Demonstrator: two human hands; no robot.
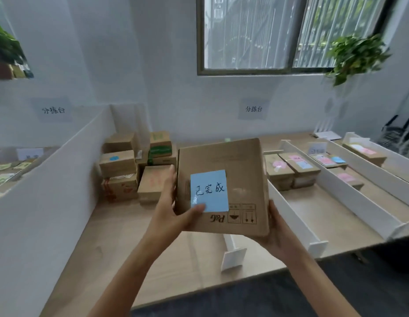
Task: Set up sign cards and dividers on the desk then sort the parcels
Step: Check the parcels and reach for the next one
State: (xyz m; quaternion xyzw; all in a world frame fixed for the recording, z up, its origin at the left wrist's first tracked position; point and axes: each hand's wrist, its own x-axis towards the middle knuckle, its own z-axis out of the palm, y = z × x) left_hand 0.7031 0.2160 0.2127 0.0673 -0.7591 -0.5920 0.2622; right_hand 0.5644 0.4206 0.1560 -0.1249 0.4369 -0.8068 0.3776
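I hold a brown cardboard parcel (235, 165) up above the desk, its face tilted toward me. A blue label (210, 191) with handwritten characters sticks to that face. My left hand (173, 209) grips the parcel's left edge, thumb pressed on the label's lower corner. My right hand (276, 227) holds the lower right corner from underneath. Behind to the left stands a pile of several parcels (135, 168). White dividers (297, 213) split the right side of the desk into lanes, and sorted parcels (290, 170) with pink and blue labels lie in them.
A tall white partition (50, 191) walls off the desk's left side. A short divider foot (233, 257) stands near the front edge. Small sign cards (317, 149) stand in the far lanes. A wall sign (254, 108) and a hanging plant (357, 56) are behind.
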